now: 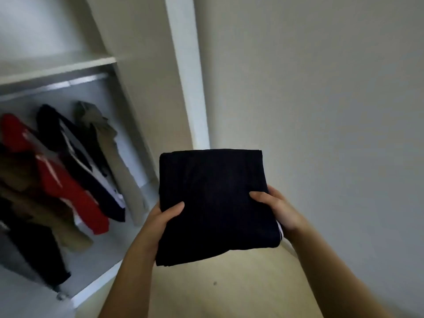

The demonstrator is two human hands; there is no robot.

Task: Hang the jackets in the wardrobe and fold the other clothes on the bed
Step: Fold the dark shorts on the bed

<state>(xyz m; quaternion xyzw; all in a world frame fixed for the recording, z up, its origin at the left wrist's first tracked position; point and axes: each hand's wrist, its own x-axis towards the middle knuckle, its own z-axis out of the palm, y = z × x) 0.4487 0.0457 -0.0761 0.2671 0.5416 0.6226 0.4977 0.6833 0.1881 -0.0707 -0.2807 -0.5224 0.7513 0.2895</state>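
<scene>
Folded black garment [213, 203] held up in mid-air in front of a pale wall [332, 99], just right of the open wardrobe [183, 76]. Left hand [164, 216] on its left edge, right hand [277, 208] on its right edge, fingers of both clamped on the cloth, thumbs on top. Inside the wardrobe: red jacket [59, 177], dark jacket [75, 152], beige jacket [114, 157], hanging side by side under the rail [55, 84]. Wooden floor [218, 290] below.

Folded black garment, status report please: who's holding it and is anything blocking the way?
Left hand and right hand both gripping folded black garment. Held in air beside open wardrobe. Jackets already hanging. Nothing in the way.
</scene>
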